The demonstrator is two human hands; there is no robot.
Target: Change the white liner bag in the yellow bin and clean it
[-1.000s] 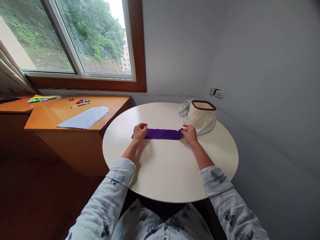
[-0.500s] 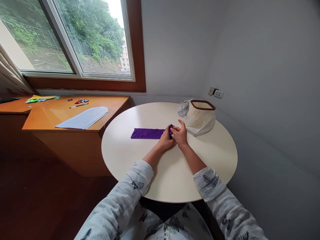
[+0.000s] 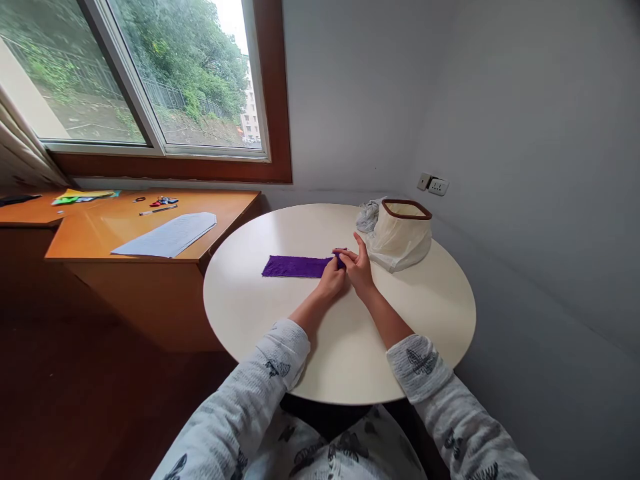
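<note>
A long purple cloth (image 3: pixel 295 267) lies flat across the white round table, its right end bunched or rolled up between my hands. My left hand (image 3: pixel 332 279) is closed around that right end. Over the same end, my right hand (image 3: pixel 359 268) reaches leftward with its fingers pressed on the fabric, while one finger sticks up away from the cloth. My fingers hide most of the gathered part, so its exact shape does not show.
Behind my right hand on the round table (image 3: pixel 260 320) stands a pale bag-lined bin with a brown rim (image 3: pixel 406 253), a grey crumpled plastic bag (image 3: pixel 369 217) beside it. An orange desk to the left holds papers (image 3: pixel 167 235), a pen (image 3: pixel 158 210) and small items.
My right hand's fingers have shifted slightly left and across the gathered end, over my left fingertips. Its raised finger points higher. The flat part of the cloth has stayed in place.
</note>
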